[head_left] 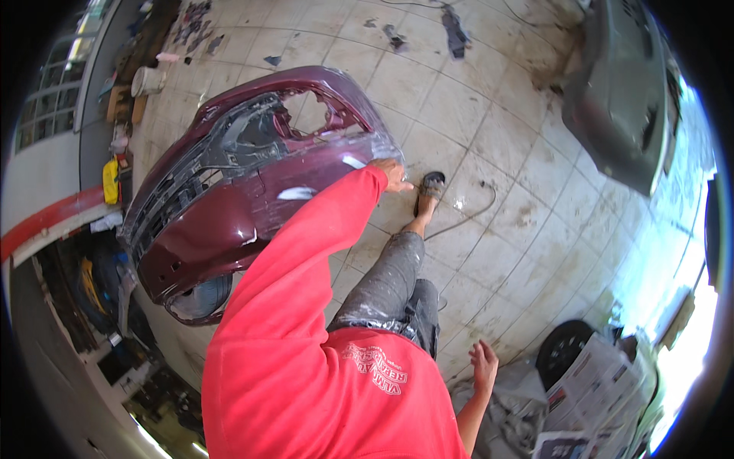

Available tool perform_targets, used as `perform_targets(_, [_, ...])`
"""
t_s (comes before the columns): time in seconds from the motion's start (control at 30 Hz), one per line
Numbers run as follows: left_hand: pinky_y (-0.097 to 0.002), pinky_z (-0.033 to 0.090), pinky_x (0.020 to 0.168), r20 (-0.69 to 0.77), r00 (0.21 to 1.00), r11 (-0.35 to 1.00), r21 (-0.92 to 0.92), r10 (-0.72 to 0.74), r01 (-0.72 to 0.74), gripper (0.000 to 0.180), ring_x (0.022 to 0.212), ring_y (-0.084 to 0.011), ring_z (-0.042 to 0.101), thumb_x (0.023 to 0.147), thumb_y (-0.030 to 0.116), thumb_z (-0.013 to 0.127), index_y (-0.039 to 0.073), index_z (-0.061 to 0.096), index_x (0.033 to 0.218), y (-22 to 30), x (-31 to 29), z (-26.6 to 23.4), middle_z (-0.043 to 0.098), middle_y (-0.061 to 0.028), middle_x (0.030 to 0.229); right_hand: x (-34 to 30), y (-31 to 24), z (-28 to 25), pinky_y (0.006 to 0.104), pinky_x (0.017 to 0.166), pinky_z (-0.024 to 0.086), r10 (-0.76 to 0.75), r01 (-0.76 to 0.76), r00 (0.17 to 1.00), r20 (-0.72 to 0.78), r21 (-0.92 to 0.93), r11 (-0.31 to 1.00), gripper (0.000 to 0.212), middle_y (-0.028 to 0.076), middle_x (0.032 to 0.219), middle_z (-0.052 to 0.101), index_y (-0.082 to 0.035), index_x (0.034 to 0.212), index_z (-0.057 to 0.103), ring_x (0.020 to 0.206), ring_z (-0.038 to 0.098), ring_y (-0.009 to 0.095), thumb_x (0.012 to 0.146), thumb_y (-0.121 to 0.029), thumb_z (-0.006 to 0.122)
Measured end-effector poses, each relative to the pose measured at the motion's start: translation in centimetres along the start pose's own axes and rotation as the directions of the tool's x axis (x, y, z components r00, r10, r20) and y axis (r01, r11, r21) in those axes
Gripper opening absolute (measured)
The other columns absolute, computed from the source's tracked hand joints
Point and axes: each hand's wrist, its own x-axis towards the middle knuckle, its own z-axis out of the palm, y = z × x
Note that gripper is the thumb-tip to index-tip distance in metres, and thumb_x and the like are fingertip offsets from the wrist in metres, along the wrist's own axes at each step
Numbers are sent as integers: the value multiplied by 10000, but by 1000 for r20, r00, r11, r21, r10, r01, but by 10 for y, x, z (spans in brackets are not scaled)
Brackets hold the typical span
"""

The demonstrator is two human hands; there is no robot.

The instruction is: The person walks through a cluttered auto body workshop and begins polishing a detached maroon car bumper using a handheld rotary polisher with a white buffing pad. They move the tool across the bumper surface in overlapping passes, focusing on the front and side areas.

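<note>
A maroon car bumper (191, 222) lies to the left, its dark inner grille part (237, 141) showing and pale sanded or filled patches (297, 193) on its surface. At its right-hand corner, my left hand (394, 175) lies against the scuffed, whitish edge. The thumb is stretched out; the other fingers are partly hidden, and nothing shows in the grip. My right hand (483, 364) hangs at my right side, away from the bumper, fingers loosely apart and nothing in them.
Grey-green bumper (612, 99) at the far right. A thin hose (478, 210) curves over the tiles by my foot (430, 200). Lower right: a wheel (563, 350), newspaper sheets (592, 386) and plastic sheeting. Scraps (456, 34) litter the far floor; a white bucket (147, 81) stands far left.
</note>
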Motion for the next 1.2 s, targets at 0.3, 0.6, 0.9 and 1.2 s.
perform_targets(0.3, [-486,518,981,-849,272,836,-298,-452,460,499,1157,-387,635,948,436,670,14,674,1215,-211,-95,-171,664,-207,1240,46,-71,-26,299,717,528,215,-217,976,31,72,974,481,117,1189,724,-12,1398,600,981,724,212,1039,-330,635])
perform_targets(0.6, [-479,348,1187,-692,646,857,78,-321,509,590,1392,-370,484,964,476,646,1,649,1316,-186,36,-159,595,-218,1385,108,-199,-36,290,809,527,82,-77,991,106,-45,996,499,116,1223,721,4,1412,590,1002,714,183,1047,-333,634])
perform_targets(0.9, [-504,310,1183,-173,947,828,459,-272,322,534,1399,-354,482,1009,414,537,3,678,1320,-91,172,-5,583,-199,1455,129,-247,-73,298,820,528,-33,49,997,68,-247,968,532,110,1183,736,26,1384,613,996,702,157,1022,-359,670])
perform_targets(1.2, [-566,267,1219,-143,986,945,303,-86,127,502,1362,-357,498,881,414,646,46,720,1214,10,-43,64,630,-164,1344,147,-252,-85,366,852,552,-89,197,959,269,-408,892,545,157,1227,709,19,1409,591,1038,717,257,1009,-346,652])
